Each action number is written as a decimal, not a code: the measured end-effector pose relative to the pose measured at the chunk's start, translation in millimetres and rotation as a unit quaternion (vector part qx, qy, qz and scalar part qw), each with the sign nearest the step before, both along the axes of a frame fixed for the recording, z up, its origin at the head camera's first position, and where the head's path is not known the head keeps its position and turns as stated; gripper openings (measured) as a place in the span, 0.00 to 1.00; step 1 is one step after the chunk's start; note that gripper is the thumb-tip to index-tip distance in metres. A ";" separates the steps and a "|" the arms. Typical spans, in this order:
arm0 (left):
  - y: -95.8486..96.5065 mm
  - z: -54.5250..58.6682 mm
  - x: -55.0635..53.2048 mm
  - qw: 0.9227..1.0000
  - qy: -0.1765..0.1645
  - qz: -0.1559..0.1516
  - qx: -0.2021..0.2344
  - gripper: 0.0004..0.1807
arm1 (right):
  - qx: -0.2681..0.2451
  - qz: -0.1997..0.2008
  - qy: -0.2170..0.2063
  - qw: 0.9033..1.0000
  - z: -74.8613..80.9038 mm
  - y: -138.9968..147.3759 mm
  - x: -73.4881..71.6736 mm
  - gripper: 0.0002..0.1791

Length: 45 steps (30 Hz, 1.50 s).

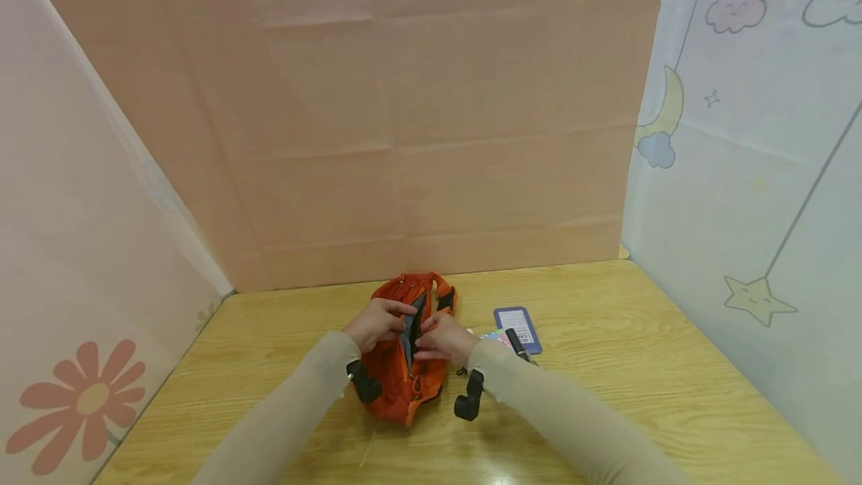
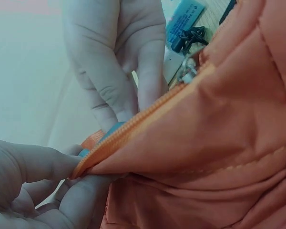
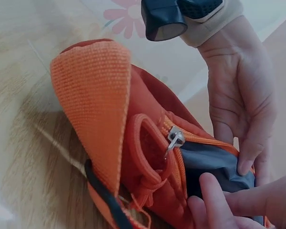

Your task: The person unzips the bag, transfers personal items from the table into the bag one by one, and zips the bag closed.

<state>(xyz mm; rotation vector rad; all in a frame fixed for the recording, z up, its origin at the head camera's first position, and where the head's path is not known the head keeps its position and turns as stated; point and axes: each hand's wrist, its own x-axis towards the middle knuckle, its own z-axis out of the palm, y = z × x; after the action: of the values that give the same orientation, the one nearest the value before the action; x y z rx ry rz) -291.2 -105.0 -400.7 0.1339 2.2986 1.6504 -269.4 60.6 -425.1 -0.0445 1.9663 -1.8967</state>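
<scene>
An orange-red waist bag (image 1: 393, 365) lies on the table with its zipped pocket open, showing dark grey lining (image 3: 209, 164). My left hand (image 1: 378, 325) pinches the orange zipper edge (image 2: 124, 136) on the left side of the opening. Across from it, my right hand (image 1: 446, 339) has its fingers in the mouth of the pocket, thumb and forefinger apart. Those fingertips partly disappear behind the zipper edge in the left wrist view. A metal zipper pull (image 3: 175, 137) sits at the near end of the opening, beside an orange cord loop (image 3: 150, 148).
Right of the bag lies a blue-framed card holder (image 1: 532, 346) with printed text. A pastel-coloured item (image 1: 497, 336) and a black object (image 1: 517, 344) lie beside it, partly behind my right forearm. A black buckle (image 1: 446, 300) is on the bag's strap. Fabric walls surround the wooden table (image 1: 269, 365).
</scene>
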 end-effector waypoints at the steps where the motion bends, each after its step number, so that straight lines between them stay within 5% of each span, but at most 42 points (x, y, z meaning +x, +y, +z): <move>1: 0.0 -0.1 0.0 1.000 0.000 0.000 0.001 0.21 | 0.001 0.001 0.000 1.000 -0.4 -0.2 0.0 0.19; 18: 1.0 1.7 -0.5 1.000 0.007 -0.006 -0.004 0.21 | 0.000 0.011 -0.024 1.000 3.0 4.3 3.0 0.19; 33: 0.5 3.7 0.0 1.000 0.004 0.004 -0.006 0.20 | 0.053 0.044 -0.012 0.998 -0.9 4.2 -1.6 0.19; 45: -9.0 -0.5 -2.5 1.000 -0.004 -0.001 0.004 0.21 | -0.037 0.104 0.018 0.994 18.5 50.9 -12.1 0.23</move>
<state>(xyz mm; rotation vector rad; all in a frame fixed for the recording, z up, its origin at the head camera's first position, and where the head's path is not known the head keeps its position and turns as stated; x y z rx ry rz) -293.7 -114.0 -401.2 0.1315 2.2859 1.6548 -281.5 111.5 -406.7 -0.2962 1.8348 -1.8421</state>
